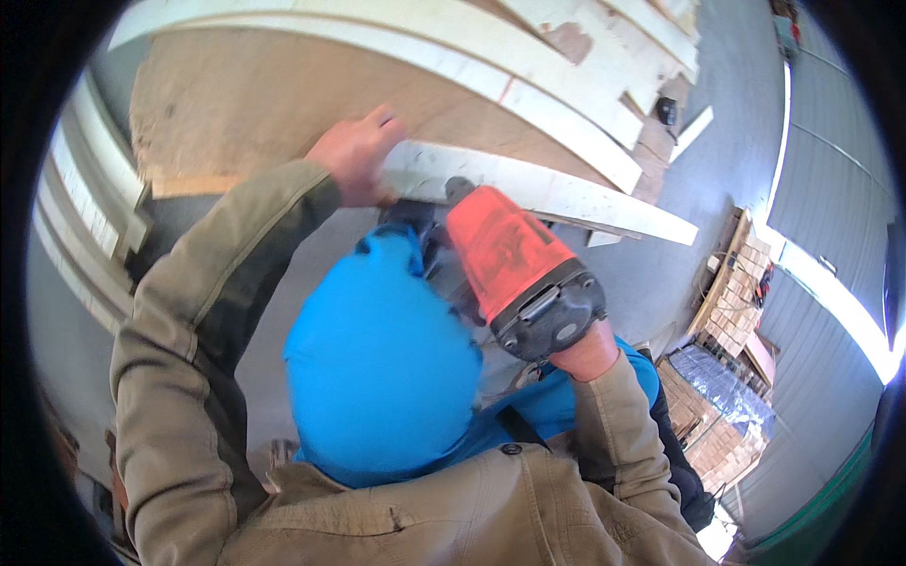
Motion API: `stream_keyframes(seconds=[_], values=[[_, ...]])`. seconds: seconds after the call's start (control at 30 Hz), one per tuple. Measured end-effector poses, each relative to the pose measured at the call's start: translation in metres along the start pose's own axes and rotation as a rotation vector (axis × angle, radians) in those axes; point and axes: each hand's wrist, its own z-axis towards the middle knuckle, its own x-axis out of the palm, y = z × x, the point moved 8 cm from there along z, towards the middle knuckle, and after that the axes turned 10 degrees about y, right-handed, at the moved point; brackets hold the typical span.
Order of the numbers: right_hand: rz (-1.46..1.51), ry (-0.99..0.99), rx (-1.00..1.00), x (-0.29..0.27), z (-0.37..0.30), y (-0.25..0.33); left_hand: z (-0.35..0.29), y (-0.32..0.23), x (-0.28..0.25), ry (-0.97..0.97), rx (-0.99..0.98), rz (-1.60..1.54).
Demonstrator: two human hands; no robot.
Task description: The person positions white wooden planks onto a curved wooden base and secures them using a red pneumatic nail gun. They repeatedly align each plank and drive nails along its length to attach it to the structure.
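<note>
My right hand [587, 353] is closed around the grip of a red and black nail gun [514, 250]; the tool's body hides most of the fingers. Its dark tip reaches the near edge of a narrow white-faced board [547, 187], though I cannot tell whether it presses on the wood. At that board's left end, my left hand [357, 156] is closed on the wood, slightly blurred. My raised knee in blue trousers [382, 358] is just below the board. Under the board lies a brown plywood sheet [236, 104].
More white boards [444, 71] lie across the plywood farther off. Bent-looking white lengths [80, 208] are stacked at the left. A small black object [666, 111] sits near the boards' right ends. Stacks of wooden blocks [727, 415] stand at the right, by a grey corrugated wall [830, 170].
</note>
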Motion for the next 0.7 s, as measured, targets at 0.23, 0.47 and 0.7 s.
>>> stream_keyframes(seconds=[0.23,0.47,0.7], values=[[-0.076,-0.095,-0.026,-0.033,-0.022,-0.010,-0.007,-0.009,-0.007,-0.113,0.019,0.043],[-0.143,-0.119,0.010,-0.060,-0.043,-0.043,-0.011,-0.019,-0.009,-0.074,-0.042,0.169],[0.084,-0.197,0.072,-0.085,-0.074,-0.071,-0.011,-0.050,-0.020,-0.094,0.004,0.276]])
